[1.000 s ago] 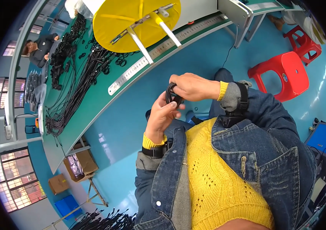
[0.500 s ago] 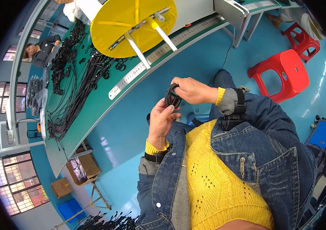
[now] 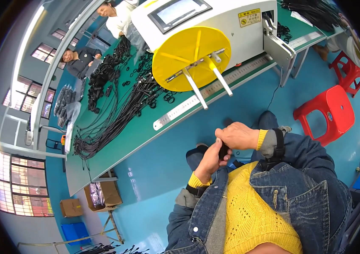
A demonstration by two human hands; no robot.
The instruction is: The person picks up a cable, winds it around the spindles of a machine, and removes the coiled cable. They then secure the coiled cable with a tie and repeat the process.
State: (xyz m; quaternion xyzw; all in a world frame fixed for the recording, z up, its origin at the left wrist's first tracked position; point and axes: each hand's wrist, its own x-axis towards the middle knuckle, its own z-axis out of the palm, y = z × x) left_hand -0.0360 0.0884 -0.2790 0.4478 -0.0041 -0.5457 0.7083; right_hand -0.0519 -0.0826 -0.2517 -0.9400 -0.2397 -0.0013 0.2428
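A small coil of black cable (image 3: 223, 150) is held between my two hands in front of my lap, mostly hidden by the fingers. My left hand (image 3: 212, 159) grips it from below, thumb pointing up along it. From the upper right, my right hand (image 3: 241, 136) is closed over its other side, and the two hands touch. Beyond them stands a white machine (image 3: 243, 36) with a screen (image 3: 180, 12). On its front is a yellow disc (image 3: 175, 48) with metal prongs (image 3: 196, 89) sticking out towards me.
The green table (image 3: 116, 158) carries a long bundle of black cables (image 3: 116, 108), loose black rings and a steel ruler (image 3: 175, 114) along its edge. Red stools (image 3: 336, 114) stand at right; cardboard boxes (image 3: 70, 208) and a blue bin (image 3: 75, 233) at lower left. Two people (image 3: 78, 61) are across the table.
My view has shifted, so the table and machine appear lower and further right. The coil, seen as an open ring before, is now squeezed together and largely covered by my hands.
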